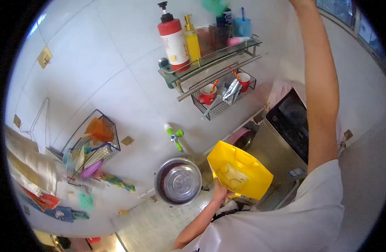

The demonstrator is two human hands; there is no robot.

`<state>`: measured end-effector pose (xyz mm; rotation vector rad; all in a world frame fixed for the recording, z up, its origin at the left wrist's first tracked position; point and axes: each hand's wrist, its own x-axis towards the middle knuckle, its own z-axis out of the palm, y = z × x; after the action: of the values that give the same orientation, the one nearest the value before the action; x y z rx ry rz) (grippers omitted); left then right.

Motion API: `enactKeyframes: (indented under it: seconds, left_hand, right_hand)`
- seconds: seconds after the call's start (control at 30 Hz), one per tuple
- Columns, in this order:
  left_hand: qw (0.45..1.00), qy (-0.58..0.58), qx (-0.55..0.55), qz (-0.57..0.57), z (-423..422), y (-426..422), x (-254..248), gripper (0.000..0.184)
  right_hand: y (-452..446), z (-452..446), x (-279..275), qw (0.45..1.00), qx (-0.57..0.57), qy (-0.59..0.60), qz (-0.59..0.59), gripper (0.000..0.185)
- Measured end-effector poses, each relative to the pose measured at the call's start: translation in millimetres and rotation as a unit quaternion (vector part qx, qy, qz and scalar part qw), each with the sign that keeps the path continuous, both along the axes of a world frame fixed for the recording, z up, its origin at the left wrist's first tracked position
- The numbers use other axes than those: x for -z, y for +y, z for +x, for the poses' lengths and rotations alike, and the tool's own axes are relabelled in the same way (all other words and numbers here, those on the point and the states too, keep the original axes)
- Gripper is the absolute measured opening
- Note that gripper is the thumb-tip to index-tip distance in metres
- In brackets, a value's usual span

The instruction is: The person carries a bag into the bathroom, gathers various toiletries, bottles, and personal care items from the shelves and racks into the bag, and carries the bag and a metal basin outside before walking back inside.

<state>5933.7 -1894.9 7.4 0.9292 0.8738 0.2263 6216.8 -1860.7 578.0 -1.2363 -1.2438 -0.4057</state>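
Note:
My left hand [220,191] has its fingers closed on the near left rim of a yellow open-topped container [253,174] with angular sides. Inside it lies a pale, flat item [235,176] with a thin dark line, too unclear to name. To the left of the container, a round metal basin [180,182] sits beneath a green-handled tap [175,137]. My right arm stretches up along the right side; only the base of my right hand [301,3] shows at the top edge, its fingers out of frame.
A glass wall shelf [218,54] carries pump bottles and a blue cup. Below it hangs a wire basket [224,98] with red mugs. A washing machine [281,145] stands at right. Another wire basket [94,147] and hanging cloths [31,164] are on the left.

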Motion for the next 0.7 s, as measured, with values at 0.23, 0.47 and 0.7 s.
enactKeyframes:
  seconds: [0.23, 0.47, 0.7]
  left_hand:
    - [0.999, -0.012, 0.039, 0.024, 2.1, 6.7, -11.3, 0.036]
    - [0.993, -0.064, -0.005, 0.096, 17.9, 4.8, 5.3, 0.040]
    - [0.986, 0.019, -0.079, 0.147, 56.2, -23.1, -12.0, 0.033]
  right_hand:
    - [-66.9, -30.7, 232.6, 0.912, 0.013, -0.113, -0.394, 0.047]
    - [-33.1, -34.0, 392.9, 0.780, -0.121, -0.062, -0.611, 0.047]
    - [97.9, 134.5, 195.3, 0.991, 0.109, 0.054, -0.055, 0.063]
